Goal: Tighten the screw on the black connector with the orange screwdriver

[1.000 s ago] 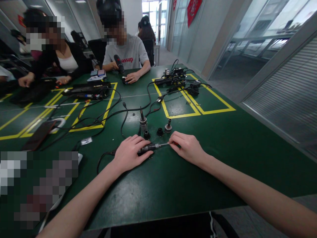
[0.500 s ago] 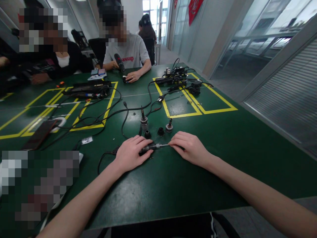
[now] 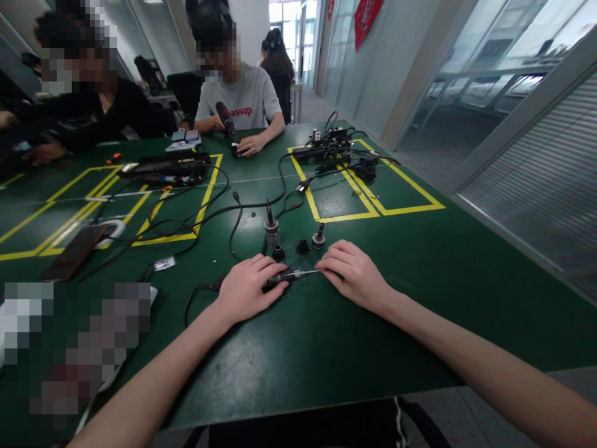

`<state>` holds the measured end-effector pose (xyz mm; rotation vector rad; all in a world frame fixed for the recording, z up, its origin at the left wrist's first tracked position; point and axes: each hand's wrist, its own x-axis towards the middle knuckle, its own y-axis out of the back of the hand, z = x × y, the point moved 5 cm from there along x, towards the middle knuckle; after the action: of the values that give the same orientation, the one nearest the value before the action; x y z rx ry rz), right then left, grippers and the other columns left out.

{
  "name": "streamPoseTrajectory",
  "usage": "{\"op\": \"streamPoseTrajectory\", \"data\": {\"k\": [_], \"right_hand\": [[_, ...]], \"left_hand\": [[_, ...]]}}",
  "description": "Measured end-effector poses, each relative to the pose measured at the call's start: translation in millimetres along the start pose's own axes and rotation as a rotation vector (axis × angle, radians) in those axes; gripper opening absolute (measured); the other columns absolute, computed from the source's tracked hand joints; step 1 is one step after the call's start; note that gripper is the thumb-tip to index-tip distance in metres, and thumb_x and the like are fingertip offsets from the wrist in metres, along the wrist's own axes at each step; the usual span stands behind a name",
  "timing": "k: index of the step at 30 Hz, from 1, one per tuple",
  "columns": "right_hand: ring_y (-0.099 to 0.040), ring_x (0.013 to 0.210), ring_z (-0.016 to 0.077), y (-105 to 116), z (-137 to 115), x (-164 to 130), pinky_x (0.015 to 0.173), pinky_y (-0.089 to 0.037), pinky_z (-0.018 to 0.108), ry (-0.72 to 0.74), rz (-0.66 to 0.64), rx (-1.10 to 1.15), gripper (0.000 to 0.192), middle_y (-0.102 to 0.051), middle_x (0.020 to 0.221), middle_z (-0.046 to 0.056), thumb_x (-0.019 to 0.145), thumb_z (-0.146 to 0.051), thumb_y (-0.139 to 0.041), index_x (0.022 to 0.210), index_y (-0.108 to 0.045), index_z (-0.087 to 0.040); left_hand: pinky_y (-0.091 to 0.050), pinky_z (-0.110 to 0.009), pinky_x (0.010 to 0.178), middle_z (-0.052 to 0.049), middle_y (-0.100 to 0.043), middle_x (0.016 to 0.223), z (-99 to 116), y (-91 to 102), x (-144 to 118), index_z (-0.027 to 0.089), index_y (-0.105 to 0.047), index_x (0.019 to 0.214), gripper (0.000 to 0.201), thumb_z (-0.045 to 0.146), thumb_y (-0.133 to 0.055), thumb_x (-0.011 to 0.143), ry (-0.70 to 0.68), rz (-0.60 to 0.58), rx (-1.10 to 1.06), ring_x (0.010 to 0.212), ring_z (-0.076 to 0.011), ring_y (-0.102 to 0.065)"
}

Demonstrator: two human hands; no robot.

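Note:
My left hand (image 3: 249, 285) lies closed around the black handle of a slim tool (image 3: 289, 277) whose exact kind I cannot make out. Its thin metal rod points right, and the fingertips of my right hand (image 3: 352, 274) pinch the rod's far end. Just beyond my hands stand a metal cylinder with an upright spindle (image 3: 271, 229) and a smaller round metal part with a stem (image 3: 319, 236). Two small black ring-like pieces, one near the left fingers (image 3: 278, 252) and one between the metal parts (image 3: 303, 247), sit close by.
Black cables (image 3: 233, 205) run across the green table (image 3: 326, 361). A heap of wires and adapters (image 3: 336, 146) lies at the back right. On the left are a dark phone-like slab (image 3: 77, 252) and a black device (image 3: 168, 168). A person across the table holds a black cylindrical tool (image 3: 225, 117).
My right hand has shifted slightly left and away from me along the rod, with its back raised a little. My left hand stays in place on the handle.

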<state>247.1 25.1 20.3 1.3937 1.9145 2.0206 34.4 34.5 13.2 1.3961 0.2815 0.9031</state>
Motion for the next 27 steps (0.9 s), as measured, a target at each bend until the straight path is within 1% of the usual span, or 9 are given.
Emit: {"op": "streamPoseTrajectory", "data": {"k": [3,8,13,15,18,20,23,25,27], "right_hand": [[-0.065,0.091,0.0272,-2,1,0,0.080,-0.056,0.042,-0.028,-0.026,-0.006,0.024,-0.077,0.091,0.011,0.101,-0.009,-0.055,0.096,-0.077,-0.018],[-0.065,0.091,0.0273,-6,5,-1,0.080,-0.056,0.042,-0.070,-0.050,0.020,0.024,-0.077,0.091,0.011,0.100,-0.009,-0.056,0.093,-0.077,-0.019],[-0.064,0.089,0.0261,-9,6,-1,0.079,-0.055,0.040,-0.057,-0.045,0.011,0.023,-0.076,0.090,0.010,0.100,-0.008,-0.056,0.091,-0.074,-0.019],[-0.064,0.089,0.0259,-10,5,-1,0.078,-0.055,0.039,-0.047,-0.038,0.010,0.022,-0.076,0.090,0.009,0.099,-0.007,-0.057,0.091,-0.073,-0.019],[-0.064,0.090,0.0265,-10,5,1,0.079,-0.055,0.040,-0.047,-0.051,0.009,0.014,-0.076,0.091,0.010,0.096,-0.008,-0.063,0.093,-0.073,-0.017],[-0.064,0.093,0.0282,-9,9,1,0.080,-0.056,0.042,-0.078,-0.088,0.005,0.007,-0.075,0.096,0.012,0.093,-0.015,-0.070,0.098,-0.074,-0.017],[-0.064,0.095,0.0316,-2,19,-2,0.078,-0.057,0.046,-0.154,-0.149,-0.007,0.018,-0.073,0.102,0.014,0.087,-0.029,-0.078,0.100,-0.075,-0.017],[-0.065,0.093,0.0316,3,27,-6,0.078,-0.057,0.048,-0.177,-0.187,-0.003,0.018,-0.072,0.102,0.015,0.087,-0.032,-0.077,0.097,-0.076,-0.016],[-0.066,0.094,0.0307,7,35,-10,0.081,-0.058,0.048,-0.183,-0.213,0.064,0.017,-0.073,0.102,0.013,0.088,-0.030,-0.076,0.099,-0.077,-0.018]], "left_hand": [[-0.061,-0.036,0.081,-0.007,-0.076,0.105,0,0.5,0,0.019,-0.073,0.117,0.026,0.034,-0.062,0.100,-0.005,0.003,-0.002,0.093,-0.0227,-0.070],[-0.061,-0.037,0.084,-0.008,-0.077,0.111,1,1.2,-1,0.019,-0.071,0.127,0.031,0.034,-0.059,0.102,-0.041,0.028,-0.005,0.097,-0.0228,-0.071],[-0.061,-0.038,0.089,-0.007,-0.076,0.123,5,-1.8,-2,0.023,-0.068,0.136,0.034,0.029,-0.050,0.108,-0.175,0.000,0.026,0.104,-0.0221,-0.072],[-0.061,-0.038,0.090,-0.007,-0.075,0.125,5,-2.5,-3,0.025,-0.068,0.137,0.034,0.028,-0.049,0.109,-0.201,-0.011,0.031,0.105,-0.0219,-0.072],[-0.061,-0.037,0.086,-0.007,-0.076,0.123,5,-2.1,-3,0.024,-0.069,0.135,0.034,0.029,-0.049,0.109,-0.192,-0.012,0.025,0.103,-0.0216,-0.072],[-0.062,-0.036,0.085,-0.007,-0.076,0.122,4,-2.0,-2,0.024,-0.070,0.134,0.033,0.029,-0.050,0.108,-0.181,-0.014,0.021,0.102,-0.0214,-0.072],[-0.062,-0.036,0.084,-0.007,-0.076,0.123,4,-2.1,-2,0.025,-0.070,0.134,0.033,0.028,-0.051,0.107,-0.166,-0.022,0.014,0.102,-0.0211,-0.072],[-0.062,-0.036,0.085,-0.007,-0.076,0.124,4,-1.9,-2,0.025,-0.070,0.134,0.033,0.028,-0.051,0.107,-0.164,-0.024,0.004,0.103,-0.0213,-0.072],[-0.062,-0.037,0.086,-0.007,-0.076,0.124,4,-1.2,-2,0.025,-0.071,0.134,0.033,0.028,-0.052,0.107,-0.160,-0.024,-0.005,0.104,-0.0217,-0.072]]}}
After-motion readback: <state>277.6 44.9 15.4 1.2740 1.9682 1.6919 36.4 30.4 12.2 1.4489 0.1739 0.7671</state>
